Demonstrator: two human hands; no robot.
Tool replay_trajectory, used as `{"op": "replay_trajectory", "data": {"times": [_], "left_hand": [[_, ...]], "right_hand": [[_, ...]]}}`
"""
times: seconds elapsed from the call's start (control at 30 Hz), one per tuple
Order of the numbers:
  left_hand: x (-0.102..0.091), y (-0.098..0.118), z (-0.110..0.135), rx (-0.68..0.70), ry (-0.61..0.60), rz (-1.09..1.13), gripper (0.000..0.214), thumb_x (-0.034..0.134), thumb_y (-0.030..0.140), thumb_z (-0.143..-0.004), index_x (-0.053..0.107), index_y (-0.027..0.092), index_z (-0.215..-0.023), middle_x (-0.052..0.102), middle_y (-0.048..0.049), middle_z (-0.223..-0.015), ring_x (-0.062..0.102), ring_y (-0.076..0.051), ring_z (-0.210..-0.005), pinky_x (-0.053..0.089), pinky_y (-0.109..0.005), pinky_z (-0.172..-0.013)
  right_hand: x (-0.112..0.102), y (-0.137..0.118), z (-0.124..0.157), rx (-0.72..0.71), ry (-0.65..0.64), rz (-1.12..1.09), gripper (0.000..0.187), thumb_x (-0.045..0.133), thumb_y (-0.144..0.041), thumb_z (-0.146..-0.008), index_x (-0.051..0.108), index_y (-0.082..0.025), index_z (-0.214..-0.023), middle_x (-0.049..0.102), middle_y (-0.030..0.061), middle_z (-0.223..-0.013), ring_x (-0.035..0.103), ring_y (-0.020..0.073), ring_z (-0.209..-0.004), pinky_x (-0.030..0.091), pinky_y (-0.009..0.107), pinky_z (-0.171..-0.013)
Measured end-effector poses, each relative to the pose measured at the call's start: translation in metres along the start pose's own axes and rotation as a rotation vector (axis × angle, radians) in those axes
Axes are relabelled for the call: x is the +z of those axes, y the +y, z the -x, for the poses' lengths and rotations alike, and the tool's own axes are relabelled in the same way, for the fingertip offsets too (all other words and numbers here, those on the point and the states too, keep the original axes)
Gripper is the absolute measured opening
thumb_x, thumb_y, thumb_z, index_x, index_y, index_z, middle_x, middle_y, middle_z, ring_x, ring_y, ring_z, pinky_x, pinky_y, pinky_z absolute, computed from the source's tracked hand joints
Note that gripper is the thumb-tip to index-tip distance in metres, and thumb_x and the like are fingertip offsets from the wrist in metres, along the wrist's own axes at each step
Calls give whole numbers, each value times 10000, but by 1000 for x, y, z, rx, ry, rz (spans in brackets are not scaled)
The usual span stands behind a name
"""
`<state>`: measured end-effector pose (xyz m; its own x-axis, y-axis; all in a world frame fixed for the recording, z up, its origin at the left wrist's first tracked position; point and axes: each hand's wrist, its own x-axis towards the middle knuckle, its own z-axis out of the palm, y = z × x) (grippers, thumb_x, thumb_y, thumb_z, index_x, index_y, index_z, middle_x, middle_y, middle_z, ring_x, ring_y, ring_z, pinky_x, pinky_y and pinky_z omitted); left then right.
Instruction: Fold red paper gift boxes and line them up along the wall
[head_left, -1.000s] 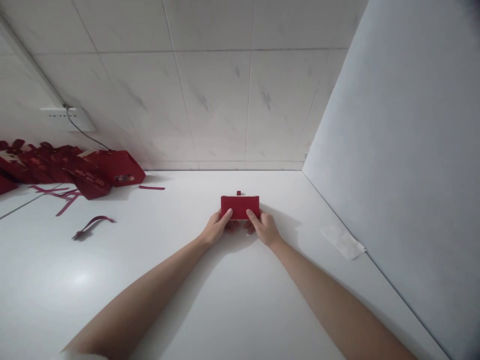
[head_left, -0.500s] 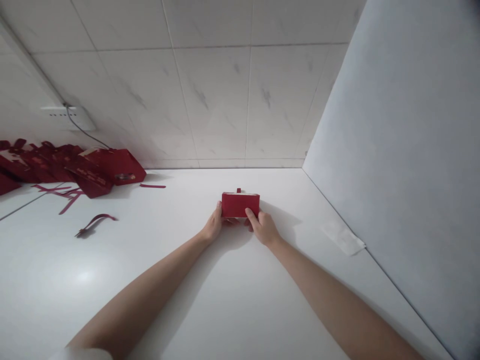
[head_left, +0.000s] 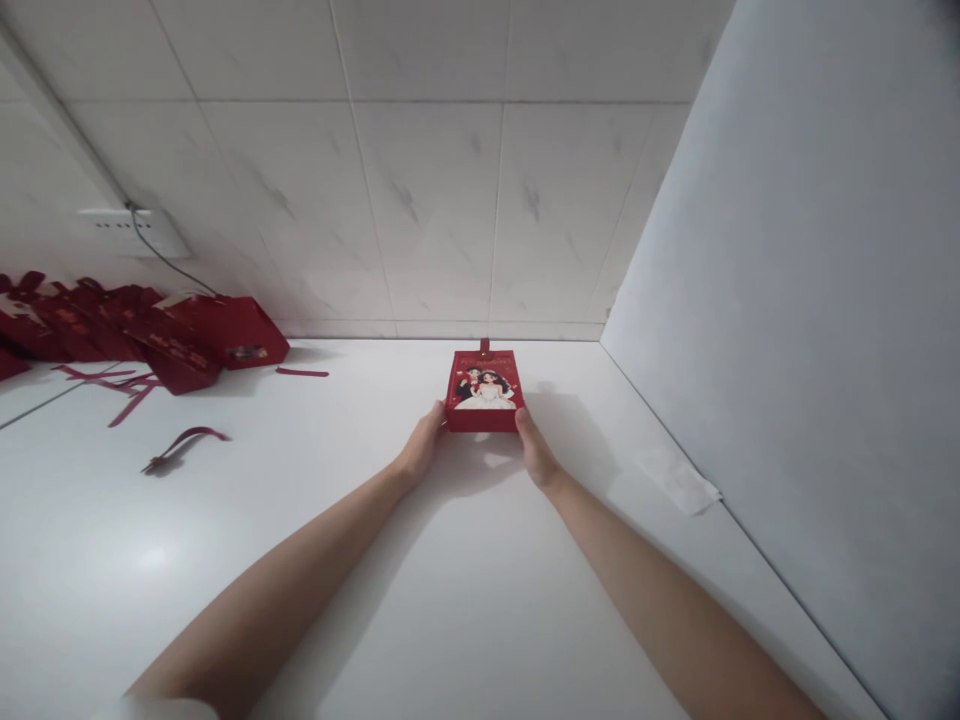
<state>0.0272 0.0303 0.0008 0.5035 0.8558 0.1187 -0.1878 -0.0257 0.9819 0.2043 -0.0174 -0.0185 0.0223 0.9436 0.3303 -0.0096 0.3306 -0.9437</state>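
Between my two hands is a red gift box [head_left: 486,388] printed with a cartoon couple in wedding clothes, with a short ribbon loop at its far end. My left hand [head_left: 424,440] grips the box's left side, and my right hand [head_left: 536,448] grips the right side near the front corner. The thumbs show at the near edges; most of the other fingers are hidden by the box. Its printed face is turned up, and the plain red bottom end faces me.
Several red gift boxes [head_left: 244,330] stand at the far left by the tiled wall [head_left: 427,220]. Loose ribbon strips [head_left: 135,400] and a curved ribbon [head_left: 184,440] lie on the white table [head_left: 480,600]. A white tissue [head_left: 682,482] lies beside the grey panel [head_left: 810,300] on the right.
The box has tilted so that its printed face and ribbon loop now show, where its plain end faced me before. My right thumb has moved from the end to the right edge.
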Motion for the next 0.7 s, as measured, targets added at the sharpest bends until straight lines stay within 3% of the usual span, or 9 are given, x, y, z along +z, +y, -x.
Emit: {"op": "replay_trajectory", "data": {"times": [0.17,0.4,0.57,0.63,0.7], "left_hand": [[-2,2,0,25,-10,-6,582,507,444,-852,458,177,-1367,482,-88,-1394,431,-298,-1291,322,-426,-1081],[-14,-10,-5,163,20,-253,590,483,422,-883,359,237,-1429,304,-31,-1511,235,-256,-1406,212,-400,-1154],[-16,-7,1,368,-1,-603,635,509,423,-880,292,263,-1456,104,-23,-1569,87,-267,-1439,142,-410,-1178],[-13,-4,5,459,2,-730,644,539,396,-863,306,266,-1449,57,-30,-1572,110,-292,-1432,180,-432,-1168],[-8,-3,8,515,6,-839,595,550,371,-854,373,270,-1413,105,-52,-1562,224,-310,-1396,255,-456,-1134]], "right_hand": [[2,3,-1,-44,51,-11,545,372,-549,-918,396,-254,-1376,469,53,-1408,436,222,-1298,388,412,-1066],[4,8,-5,-90,-7,98,533,448,-465,-912,342,-308,-1410,420,3,-1447,364,220,-1348,273,472,-1137],[3,12,-6,-58,-32,20,498,443,-449,-916,372,-306,-1387,451,11,-1427,398,217,-1327,296,479,-1119],[3,20,-9,-37,29,7,502,490,-460,-886,427,-263,-1343,504,54,-1379,458,232,-1277,352,465,-1082],[2,30,-12,13,157,10,562,578,-473,-818,453,-219,-1302,541,103,-1327,527,253,-1202,425,453,-1016]]}}
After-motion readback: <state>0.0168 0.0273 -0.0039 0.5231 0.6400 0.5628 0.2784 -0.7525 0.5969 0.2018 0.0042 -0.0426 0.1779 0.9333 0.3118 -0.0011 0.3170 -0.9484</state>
